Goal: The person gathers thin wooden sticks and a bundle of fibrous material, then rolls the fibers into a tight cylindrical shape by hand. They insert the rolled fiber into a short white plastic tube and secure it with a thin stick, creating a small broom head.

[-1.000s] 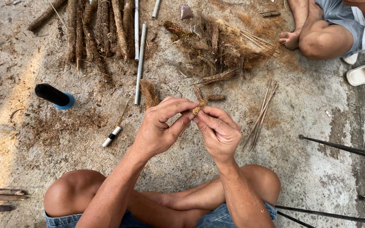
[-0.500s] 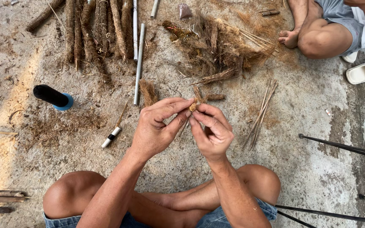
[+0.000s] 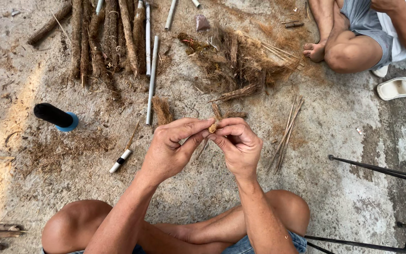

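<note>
**Both hands pinch a small fibrous piece above the concrete**

A short brown fibrous piece (image 3: 212, 127) sits between the fingertips of both hands, held above the concrete floor (image 3: 363, 141). The left hand (image 3: 170, 150) grips it with thumb and forefinger closed on it; the right hand (image 3: 238, 143) curls around its other side, fingers pinched shut on it. Just beyond lie thin sticks (image 3: 285, 136) and a heap of loose husk fibre (image 3: 240, 61). Farther left stand a black spool (image 3: 55, 116) and a row of rough stalks (image 3: 104, 37). Another person's bent leg (image 3: 348, 47) shows at the upper right.
</note>
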